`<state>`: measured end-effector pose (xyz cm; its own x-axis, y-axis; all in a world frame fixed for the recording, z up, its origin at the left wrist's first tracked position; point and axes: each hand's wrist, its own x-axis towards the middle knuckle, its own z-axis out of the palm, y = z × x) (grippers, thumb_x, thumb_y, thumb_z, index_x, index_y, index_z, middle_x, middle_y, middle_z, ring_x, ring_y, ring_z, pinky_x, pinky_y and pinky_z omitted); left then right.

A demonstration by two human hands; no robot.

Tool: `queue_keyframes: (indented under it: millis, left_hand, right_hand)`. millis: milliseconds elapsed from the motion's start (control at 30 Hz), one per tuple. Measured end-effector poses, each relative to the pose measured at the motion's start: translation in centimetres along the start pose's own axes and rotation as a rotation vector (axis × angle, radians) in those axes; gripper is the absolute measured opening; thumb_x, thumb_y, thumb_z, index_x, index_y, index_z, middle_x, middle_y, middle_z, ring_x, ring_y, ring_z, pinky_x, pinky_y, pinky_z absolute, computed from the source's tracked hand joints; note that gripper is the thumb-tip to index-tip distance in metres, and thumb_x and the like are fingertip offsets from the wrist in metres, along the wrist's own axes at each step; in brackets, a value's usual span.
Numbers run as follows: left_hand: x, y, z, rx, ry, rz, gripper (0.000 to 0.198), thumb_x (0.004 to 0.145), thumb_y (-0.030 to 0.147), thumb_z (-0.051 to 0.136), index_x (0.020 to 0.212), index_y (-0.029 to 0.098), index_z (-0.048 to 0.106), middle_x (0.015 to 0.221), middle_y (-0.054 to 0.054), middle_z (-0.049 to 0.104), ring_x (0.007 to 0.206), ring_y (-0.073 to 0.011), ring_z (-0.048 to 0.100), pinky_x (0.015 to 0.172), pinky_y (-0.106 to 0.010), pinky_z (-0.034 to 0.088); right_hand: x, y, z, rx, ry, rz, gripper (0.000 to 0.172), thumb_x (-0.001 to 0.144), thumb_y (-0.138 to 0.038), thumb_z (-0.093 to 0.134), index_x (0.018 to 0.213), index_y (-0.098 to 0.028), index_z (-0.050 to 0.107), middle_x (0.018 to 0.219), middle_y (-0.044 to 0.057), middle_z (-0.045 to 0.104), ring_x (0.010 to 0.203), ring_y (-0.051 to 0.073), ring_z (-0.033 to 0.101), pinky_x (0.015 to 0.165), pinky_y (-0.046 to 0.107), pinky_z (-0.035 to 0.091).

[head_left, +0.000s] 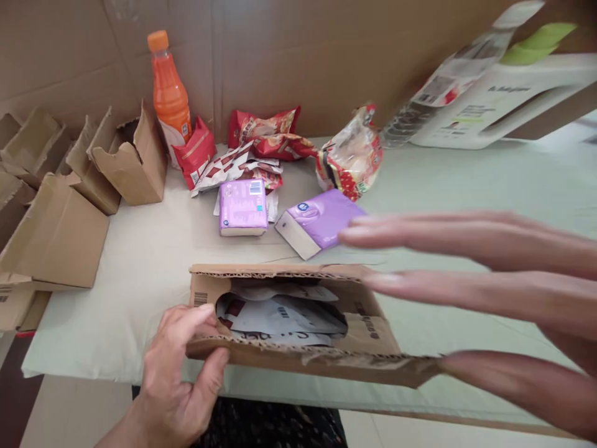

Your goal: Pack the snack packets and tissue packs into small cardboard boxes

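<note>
One cardboard box (298,363), white packets (284,317) inside, is held by the left hand (180,373). Two purple packs (242,208) are set behind it.

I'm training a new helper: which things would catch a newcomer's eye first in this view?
Probably the open cardboard box at front centre with packets inside, the left hand gripping its left end and the right hand spread large at the right. Next would come the orange bottle standing at back left and the two purple packs beyond the box.

Barcodes (255,187) on purple pack (241,208), held carton (317,362)
</note>
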<state>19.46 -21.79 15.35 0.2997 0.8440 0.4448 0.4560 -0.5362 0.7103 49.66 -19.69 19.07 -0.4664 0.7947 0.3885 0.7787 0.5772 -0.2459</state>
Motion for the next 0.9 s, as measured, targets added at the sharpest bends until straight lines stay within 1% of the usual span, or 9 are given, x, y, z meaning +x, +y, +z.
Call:
queue_keyframes:
  millis: [67, 167, 267, 333, 400, 467, 600, 767, 900]
  left_hand:
    - [0.5, 0.3, -0.2, 0.131, -0.013, -0.041, 0.047, 0.094, 0.011, 0.058, 0.139, 0.023, 0.049, 0.099, -0.004, 0.067, 0.091, -0.0168, 0.065, 0.081, -0.031, 0.057]
    - [1.1, 0.5, -0.2, 0.302, -0.014, -0.048, 0.047, 0.096, 0.015, 0.057, 0.141, 0.024, 0.048, 0.103, -0.005, 0.066, 0.092, -0.0183, 0.064, 0.082, -0.033, 0.058]
    - [1.2, 0.3, -0.1, 0.448, 0.004, -0.048, 0.062, 0.097, 0.022, 0.061, 0.153, 0.026, 0.036, 0.131, -0.013, 0.059, 0.119, -0.0262, 0.059, 0.097, -0.044, 0.055]
    - [1.2, 0.2, 0.0, 0.519, 0.006, -0.045, 0.074, 0.096, 0.028, 0.064, 0.159, 0.028, 0.025, 0.156, -0.017, 0.041, 0.142, -0.0322, 0.044, 0.108, -0.053, 0.048]
    - [1.3, 0.0, 0.0, 0.551, -0.01, -0.027, 0.08, 0.096, 0.028, 0.064, 0.162, 0.028, 0.019, 0.168, -0.017, 0.023, 0.154, -0.0337, 0.027, 0.116, -0.058, 0.039]
    - [1.5, -0.2, -0.1, 0.559, -0.054, 0.0, 0.07, 0.097, 0.023, 0.062, 0.158, 0.026, 0.028, 0.171, -0.016, 0.017, 0.157, -0.0329, 0.02, 0.12, -0.059, 0.035]
    - [1.6, -1.1, -0.7, 0.495, -0.202, 0.081, 0.033, 0.099, 0.013, 0.055, 0.13, 0.022, 0.059, 0.168, -0.013, 0.026, 0.157, -0.0339, 0.021, 0.119, -0.062, 0.035]
    - [1.7, -3.0, -2.8, 0.375, -0.437, 0.12, 0.043, 0.105, 0.037, 0.046, 0.147, 0.025, 0.048, 0.169, -0.013, 0.025, 0.158, -0.034, 0.02, 0.116, -0.061, 0.042]
    - [2.4, -4.2, -3.5, 0.325, -0.505, 0.144, 0.049, 0.107, 0.044, 0.04, 0.154, 0.03, 0.041, 0.169, -0.01, 0.028, 0.159, -0.0327, 0.017, 0.116, -0.059, 0.043]
  right_hand:
    - [0.6, 0.2, 0.1, 0.056, 0.057, -0.106, 0.052, 0.1, -0.044, 0.048, 0.152, -0.045, 0.041, 0.162, -0.004, 0.04, 0.143, 0.033, 0.046, 0.111, 0.054, 0.049]
    - [1.0, 0.0, 2.0, 0.008, 0.07, -0.211, 0.06, 0.096, -0.033, 0.06, 0.153, -0.032, 0.042, 0.164, 0.007, 0.036, 0.144, 0.036, 0.044, 0.11, 0.056, 0.048]
    - [0.6, 0.1, 3.5, -0.024, 0.086, -0.144, 0.071, 0.098, -0.035, 0.059, 0.162, -0.028, 0.029, 0.165, 0.015, 0.034, 0.141, 0.039, 0.046, 0.102, 0.055, 0.052]
    - [0.3, 0.5, 3.8, -0.051, 0.102, -0.103, 0.08, 0.098, -0.04, 0.059, 0.165, -0.024, 0.019, 0.165, 0.019, 0.032, 0.141, 0.043, 0.046, 0.099, 0.056, 0.052]
    - [0.0, 0.8, 3.8, -0.048, 0.1, -0.126, 0.086, 0.098, -0.041, 0.059, 0.167, -0.02, 0.013, 0.158, 0.021, 0.044, 0.136, 0.041, 0.052, 0.098, 0.055, 0.052]
    - [-0.4, 1.2, 3.9, 0.001, 0.052, -0.203, 0.085, 0.099, -0.044, 0.056, 0.166, -0.017, 0.013, 0.146, 0.019, 0.058, 0.128, 0.036, 0.06, 0.099, 0.053, 0.052]
    - [-1.8, 1.6, 4.3, 0.057, -0.067, -0.28, 0.085, 0.099, -0.063, 0.046, 0.163, -0.013, 0.025, 0.146, 0.017, 0.06, 0.131, 0.033, 0.058, 0.11, 0.054, 0.043]
    - [-3.8, 2.1, 5.1, 0.027, -0.066, -0.265, 0.089, 0.095, -0.069, 0.048, 0.162, -0.014, 0.031, 0.152, 0.014, 0.055, 0.146, 0.03, 0.042, 0.126, 0.049, 0.021]
    - [-3.7, 2.7, 5.8, 0.089, -0.048, -0.236, 0.084, 0.097, -0.063, 0.05, 0.164, -0.019, 0.026, 0.155, 0.013, 0.052, 0.148, 0.031, 0.039, 0.123, 0.05, 0.028]
